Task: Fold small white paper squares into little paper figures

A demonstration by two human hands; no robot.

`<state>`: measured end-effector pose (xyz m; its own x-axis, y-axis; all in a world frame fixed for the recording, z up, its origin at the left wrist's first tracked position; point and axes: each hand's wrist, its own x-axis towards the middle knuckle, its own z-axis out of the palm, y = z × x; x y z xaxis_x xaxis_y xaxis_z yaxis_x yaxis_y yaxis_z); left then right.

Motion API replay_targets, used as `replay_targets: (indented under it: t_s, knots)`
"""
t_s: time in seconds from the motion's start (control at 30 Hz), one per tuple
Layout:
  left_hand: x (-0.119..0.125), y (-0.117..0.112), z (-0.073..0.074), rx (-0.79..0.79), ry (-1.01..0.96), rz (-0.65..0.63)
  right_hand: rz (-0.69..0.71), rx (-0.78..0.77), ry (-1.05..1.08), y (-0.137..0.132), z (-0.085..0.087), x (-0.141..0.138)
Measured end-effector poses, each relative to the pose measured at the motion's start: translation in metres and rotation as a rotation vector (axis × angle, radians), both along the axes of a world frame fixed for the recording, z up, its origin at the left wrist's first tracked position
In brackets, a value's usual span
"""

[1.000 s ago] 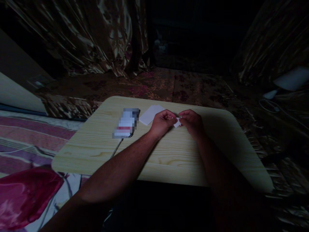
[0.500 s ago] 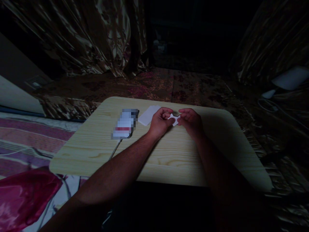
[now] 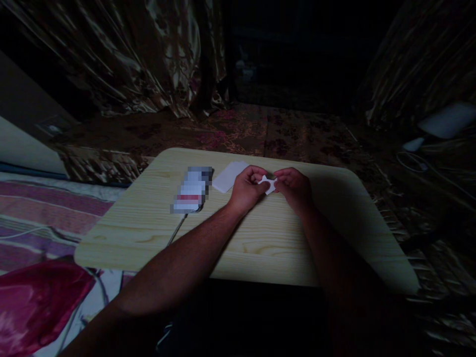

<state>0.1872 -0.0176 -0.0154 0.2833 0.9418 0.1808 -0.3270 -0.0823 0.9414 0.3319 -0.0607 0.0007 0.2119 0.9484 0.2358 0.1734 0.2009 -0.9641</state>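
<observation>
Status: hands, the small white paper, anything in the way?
Left hand and right hand both on small white paper. Paper between thumbs, creases too dim to read. White sheets and phone off to the left.

Fingers (image 3: pixel 254 170) partly hide small paper (image 3: pixel 270 187); pixelation blurs phone (image 3: pixel 191 190).

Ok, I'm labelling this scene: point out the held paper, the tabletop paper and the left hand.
Held paper (image 3: pixel 271 186): head view, between the thumbs.
Tabletop paper (image 3: pixel 228 177): head view, upper face.
Left hand (image 3: pixel 247 189): head view, its middle.
</observation>
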Motion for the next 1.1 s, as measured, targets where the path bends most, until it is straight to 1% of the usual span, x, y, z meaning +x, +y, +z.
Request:
replay_targets:
  t_s: [0.2,0.5,0.67,0.83,1.1]
  knots:
    - [0.000,0.001,-0.001,-0.002,0.018,0.004,0.027,-0.001,0.003,-0.001,-0.001,0.000]
    - [0.001,-0.002,0.001,-0.008,0.016,-0.006,-0.021,-0.007,-0.046,-0.003,0.002,-0.001]
    - [0.000,-0.001,-0.001,-0.002,0.022,-0.021,-0.031,0.025,-0.032,-0.001,-0.002,-0.001]
    - [0.001,-0.001,-0.002,0.006,0.034,-0.011,-0.061,0.062,-0.071,0.002,-0.008,-0.001]
    - [0.000,0.002,-0.002,-0.002,0.063,-0.017,-0.048,0.035,-0.049,0.000,-0.005,-0.001]
